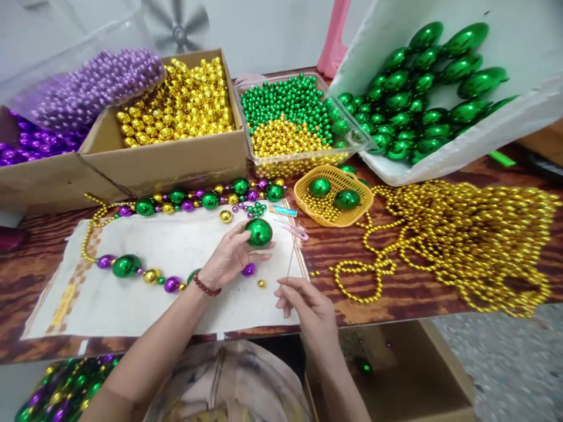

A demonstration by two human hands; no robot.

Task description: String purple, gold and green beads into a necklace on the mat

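A large shiny green bead (258, 232) is pinched between the thumb and fingers of my left hand (232, 252), held over a white cloth (145, 313). My right hand (304, 299) closes its fingertips on a thin needle (291, 261) that points upward. Under my left hand runs a strung bead necklace (152, 276) of green, purple and gold beads, partly hidden by the hand and wrist. A purple bead (248, 269) and a small gold bead (261, 283) lie on the cloth between my hands. Small green beads (256, 210) are grouped just beyond.
A yellow basket (301, 202) holds two green beads and small gold ones. Gold bead strands (475, 240) cover the table's right. Behind stand a cardboard box (176, 158) of gold beads, a clear bin (303, 155), and a white foam box (387, 173). Pink snips (299, 232) lie near the basket.
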